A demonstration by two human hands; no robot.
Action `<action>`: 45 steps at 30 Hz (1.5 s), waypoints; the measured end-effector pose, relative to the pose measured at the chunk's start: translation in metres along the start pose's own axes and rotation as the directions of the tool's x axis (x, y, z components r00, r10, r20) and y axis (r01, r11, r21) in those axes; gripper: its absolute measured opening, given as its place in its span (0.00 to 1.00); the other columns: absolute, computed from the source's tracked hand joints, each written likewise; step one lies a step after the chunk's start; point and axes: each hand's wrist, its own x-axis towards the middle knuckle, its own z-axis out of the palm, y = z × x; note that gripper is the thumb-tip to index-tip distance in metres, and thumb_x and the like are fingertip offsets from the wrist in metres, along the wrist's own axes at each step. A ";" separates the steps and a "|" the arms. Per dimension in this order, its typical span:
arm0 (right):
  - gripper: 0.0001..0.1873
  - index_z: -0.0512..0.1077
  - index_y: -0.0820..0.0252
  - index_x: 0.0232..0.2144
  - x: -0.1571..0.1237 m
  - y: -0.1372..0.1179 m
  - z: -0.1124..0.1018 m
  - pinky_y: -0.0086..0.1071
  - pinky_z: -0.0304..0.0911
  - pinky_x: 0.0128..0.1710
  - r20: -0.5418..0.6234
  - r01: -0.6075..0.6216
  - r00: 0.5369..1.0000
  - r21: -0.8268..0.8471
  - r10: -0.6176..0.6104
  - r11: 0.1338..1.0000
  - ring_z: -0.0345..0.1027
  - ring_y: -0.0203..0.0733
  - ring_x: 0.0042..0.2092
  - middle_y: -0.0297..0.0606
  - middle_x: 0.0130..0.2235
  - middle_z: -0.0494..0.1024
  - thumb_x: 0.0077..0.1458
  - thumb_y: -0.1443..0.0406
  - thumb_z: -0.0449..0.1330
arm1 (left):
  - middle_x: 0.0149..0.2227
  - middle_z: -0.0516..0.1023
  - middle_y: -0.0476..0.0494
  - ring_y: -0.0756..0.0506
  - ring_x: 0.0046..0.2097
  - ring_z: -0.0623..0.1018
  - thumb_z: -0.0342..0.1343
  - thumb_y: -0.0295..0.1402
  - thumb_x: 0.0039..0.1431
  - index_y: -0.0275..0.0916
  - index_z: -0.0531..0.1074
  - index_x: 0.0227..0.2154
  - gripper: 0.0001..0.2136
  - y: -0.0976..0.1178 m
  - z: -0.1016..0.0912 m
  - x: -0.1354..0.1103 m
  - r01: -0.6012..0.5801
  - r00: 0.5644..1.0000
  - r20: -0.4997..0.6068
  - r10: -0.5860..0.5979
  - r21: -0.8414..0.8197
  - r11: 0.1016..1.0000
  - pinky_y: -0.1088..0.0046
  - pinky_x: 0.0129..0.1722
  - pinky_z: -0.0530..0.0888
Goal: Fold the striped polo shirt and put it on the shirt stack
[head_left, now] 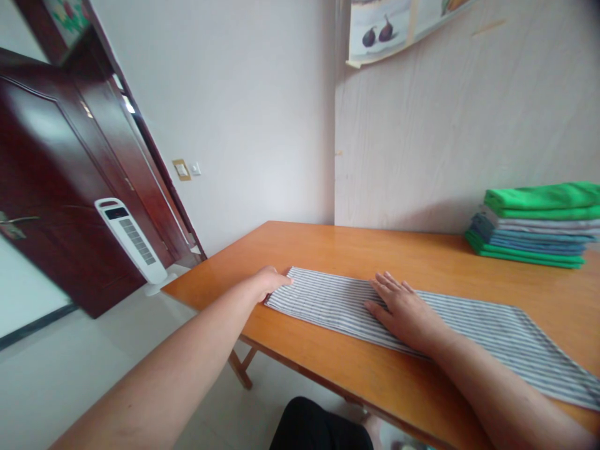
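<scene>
Leftward, one dark red door (44, 187), one white tower unit (134, 242) on floor, two wall plates (181, 170). One left hand (269, 282) pinching left end of one striped cloth (328, 297), laid along one wooden table (300, 244) before me. One right hand (400, 306) open, flat on cloth. Above, two painted fruits (385, 30). Far right, one folded stack (534, 228), green uppermost.

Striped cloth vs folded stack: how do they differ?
Colour: striped cloth has dark and light stripes; folded stack shows green, blue and pale layers.
Shape: striped cloth lies in a long, low strip; folded stack is several layers high.
Contact: left hand and right hand touch striped cloth, not folded stack.
Shared: both rest on the table.
</scene>
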 end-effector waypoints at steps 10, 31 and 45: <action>0.34 0.63 0.65 0.63 0.000 -0.002 -0.002 0.49 0.49 0.65 -0.025 -0.002 1.000 0.016 0.003 1.000 0.43 0.56 0.69 0.54 0.69 0.52 0.64 0.49 0.47 | 0.19 0.74 0.49 0.49 0.22 0.74 0.64 0.28 0.45 0.37 0.70 0.20 0.07 0.009 -0.001 0.005 0.051 0.998 0.029 -0.052 0.015 0.999 0.76 0.21 0.66; 0.37 0.61 0.67 0.64 0.003 0.004 -0.005 0.49 0.48 0.66 -0.059 -0.024 0.998 0.066 0.028 0.998 0.40 0.57 0.70 0.54 0.69 0.50 0.64 0.47 0.47 | 0.42 0.83 0.39 0.42 0.43 0.82 0.68 0.33 0.45 0.36 0.76 0.39 0.16 0.014 -0.012 -0.004 0.069 0.953 0.300 0.048 -0.370 0.927 0.69 0.42 0.78; 0.37 0.60 0.67 0.65 0.002 0.002 -0.009 0.48 0.47 0.67 -0.062 -0.044 0.997 0.073 0.048 0.996 0.39 0.57 0.70 0.53 0.69 0.50 0.64 0.47 0.48 | 0.46 0.81 0.41 0.41 0.48 0.80 0.66 0.33 0.45 0.38 0.71 0.48 0.24 0.055 0.019 -0.027 -0.137 0.916 0.314 0.248 -0.337 0.932 0.66 0.49 0.75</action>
